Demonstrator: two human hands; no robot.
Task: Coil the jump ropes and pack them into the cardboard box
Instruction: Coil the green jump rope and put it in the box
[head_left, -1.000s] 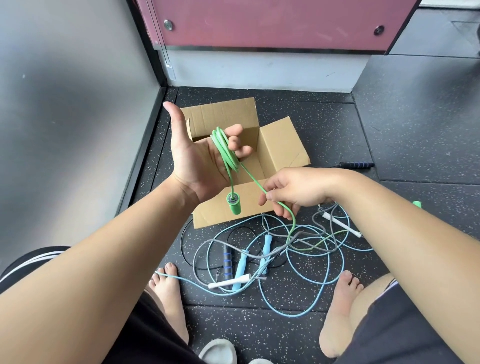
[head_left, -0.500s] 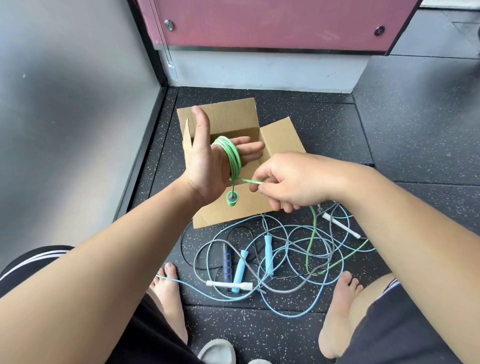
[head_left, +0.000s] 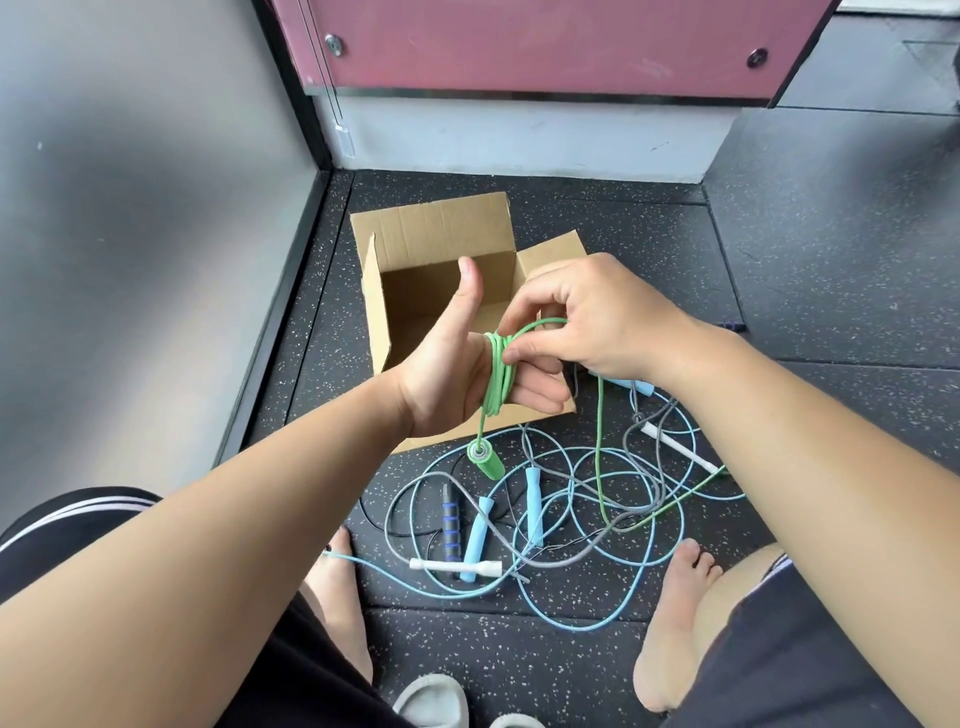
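Observation:
A green jump rope (head_left: 497, 376) is wound in several loops around the fingers of my left hand (head_left: 449, 364), whose thumb points up. Its green handle (head_left: 485, 460) dangles below the palm. My right hand (head_left: 582, 319) pinches the free green cord just above the coil; the rest of the cord trails down to the floor. Behind both hands stands the open cardboard box (head_left: 431, 239), its inside looking bare. A tangle of light blue and grey jump ropes (head_left: 561, 519) with blue, dark and white handles lies on the floor in front of the box.
A grey wall rises on the left and a maroon panel (head_left: 545, 47) at the back. The floor is dark speckled rubber (head_left: 805, 249). My bare feet (head_left: 675, 623) flank the rope tangle, and white slippers (head_left: 434, 701) sit at the bottom edge.
My right hand rose from beside the dangling handle to above the coil, laying another green loop around my left fingers. My left hand dropped lower in front of the box.

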